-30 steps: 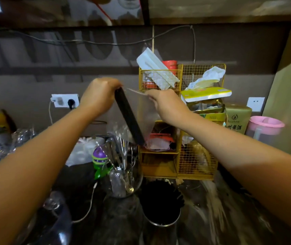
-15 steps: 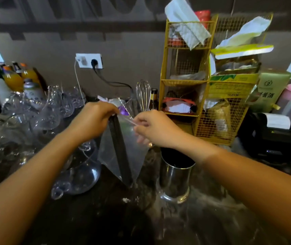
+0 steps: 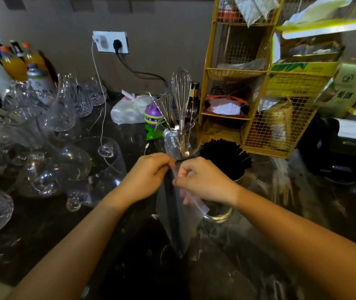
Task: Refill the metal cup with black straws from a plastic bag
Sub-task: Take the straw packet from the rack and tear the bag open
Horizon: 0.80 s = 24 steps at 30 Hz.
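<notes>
Both hands are working the top of the plastic bag (image 3: 178, 215), so we're reading this as the opening or re-closing step, not the pour. Left hand (image 3: 149, 176) is pinching the mouth on its side, fingers (image 3: 164, 163) clamped together on the film. Right hand (image 3: 203, 180) is curled shut on the opposite lip, likely so the two sides can be pulled or pressed against each other. Bag is hanging upright below the hands over the tabletop (image 3: 42, 230), keeping the few black straws (image 3: 173, 213) inside standing along its length instead of spilling. Metal cup (image 3: 222, 204) is sitting just behind and right of the bag, already packed with straw tops, close enough for a short transfer. We're guessing the refill is mostly done.
</notes>
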Each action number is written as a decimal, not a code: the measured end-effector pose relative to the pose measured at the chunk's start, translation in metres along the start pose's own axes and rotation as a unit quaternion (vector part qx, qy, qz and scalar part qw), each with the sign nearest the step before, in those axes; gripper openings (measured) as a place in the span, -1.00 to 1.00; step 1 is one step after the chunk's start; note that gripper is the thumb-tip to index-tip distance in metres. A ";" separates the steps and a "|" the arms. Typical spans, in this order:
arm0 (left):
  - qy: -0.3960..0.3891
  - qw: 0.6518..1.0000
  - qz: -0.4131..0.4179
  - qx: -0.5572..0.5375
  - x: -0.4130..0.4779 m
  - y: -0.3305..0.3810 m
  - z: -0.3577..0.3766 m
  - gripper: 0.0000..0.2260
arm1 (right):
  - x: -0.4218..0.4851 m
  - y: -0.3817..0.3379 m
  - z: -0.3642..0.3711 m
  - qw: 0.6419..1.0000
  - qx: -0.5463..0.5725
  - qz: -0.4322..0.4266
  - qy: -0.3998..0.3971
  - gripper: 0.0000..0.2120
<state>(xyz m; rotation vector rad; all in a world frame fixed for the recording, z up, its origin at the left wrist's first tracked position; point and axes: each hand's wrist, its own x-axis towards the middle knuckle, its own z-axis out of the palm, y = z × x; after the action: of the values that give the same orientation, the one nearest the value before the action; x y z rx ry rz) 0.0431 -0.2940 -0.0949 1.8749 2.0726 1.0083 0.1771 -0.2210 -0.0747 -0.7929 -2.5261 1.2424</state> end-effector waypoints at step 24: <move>-0.125 0.901 -0.243 -0.338 -0.031 0.021 0.007 -0.70 | -0.014 0.008 0.013 0.958 0.221 0.052 -0.175 -0.79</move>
<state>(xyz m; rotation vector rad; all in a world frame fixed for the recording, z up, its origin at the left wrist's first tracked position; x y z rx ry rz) 0.0704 -0.3203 -0.0973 1.0118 1.6118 1.0839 0.1863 -0.2340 -0.0886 -0.6463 -2.3189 2.0451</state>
